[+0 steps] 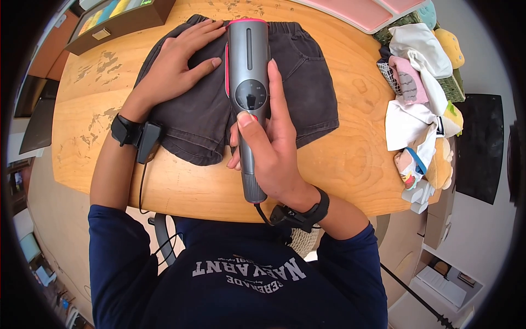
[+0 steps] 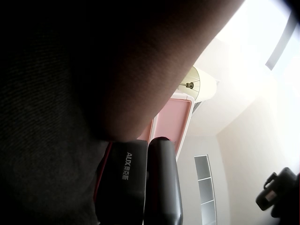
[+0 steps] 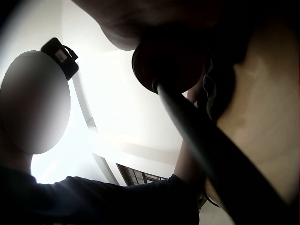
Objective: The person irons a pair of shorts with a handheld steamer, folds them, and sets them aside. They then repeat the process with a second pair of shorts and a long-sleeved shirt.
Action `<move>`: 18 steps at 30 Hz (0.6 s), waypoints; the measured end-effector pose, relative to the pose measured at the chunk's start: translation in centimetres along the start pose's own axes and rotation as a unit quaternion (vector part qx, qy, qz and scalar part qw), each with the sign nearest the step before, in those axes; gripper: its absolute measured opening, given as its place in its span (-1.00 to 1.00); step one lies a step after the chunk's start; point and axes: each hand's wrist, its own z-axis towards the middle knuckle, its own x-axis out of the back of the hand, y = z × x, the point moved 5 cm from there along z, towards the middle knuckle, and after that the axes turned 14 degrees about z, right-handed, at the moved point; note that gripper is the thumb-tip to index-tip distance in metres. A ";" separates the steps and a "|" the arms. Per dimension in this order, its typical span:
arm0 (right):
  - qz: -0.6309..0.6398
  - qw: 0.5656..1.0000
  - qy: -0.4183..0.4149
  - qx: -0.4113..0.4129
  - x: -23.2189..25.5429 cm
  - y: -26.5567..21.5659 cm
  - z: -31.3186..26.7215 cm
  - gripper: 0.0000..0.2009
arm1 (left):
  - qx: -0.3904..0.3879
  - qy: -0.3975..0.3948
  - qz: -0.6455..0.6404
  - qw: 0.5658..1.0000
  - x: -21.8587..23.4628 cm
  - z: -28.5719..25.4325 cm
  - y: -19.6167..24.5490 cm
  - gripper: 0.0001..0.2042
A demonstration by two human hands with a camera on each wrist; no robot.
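Observation:
Dark grey shorts (image 1: 192,118) lie spread on the wooden table (image 1: 350,181), waistband away from the person. The right hand (image 1: 271,145) grips the handle of a grey handheld steamer-like appliance (image 1: 249,55), its thumb by the red button and its head over the middle of the shorts. Flat on the left part of the shorts rests the left hand (image 1: 183,60), fingers extended beside the appliance head. In the left wrist view the appliance (image 2: 164,183) stands beside the left hand (image 2: 140,93). The right wrist view shows its cord (image 3: 201,140) leaving the handle base below the dark right hand (image 3: 159,18).
A pile of folded clothes and soft toys (image 1: 419,82) lies at the table's right side. A brown box (image 1: 118,24) stands at the back left, a pink tray (image 1: 356,11) at the back right. The appliance's cord (image 1: 262,215) hangs over the front edge.

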 end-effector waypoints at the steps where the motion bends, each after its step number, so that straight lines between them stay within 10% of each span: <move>1: 0.001 1.000 0.003 0.005 0.0 0.1 0.0 -0.23 | 0.000 0.000 0.000 1.000 0.0 0.1 -0.1 -0.46; 18: 0.009 0.999 0.026 0.044 0.8 0.2 0.1 -0.23 | -0.001 0.001 0.015 1.000 -0.1 0.3 0.0 -0.46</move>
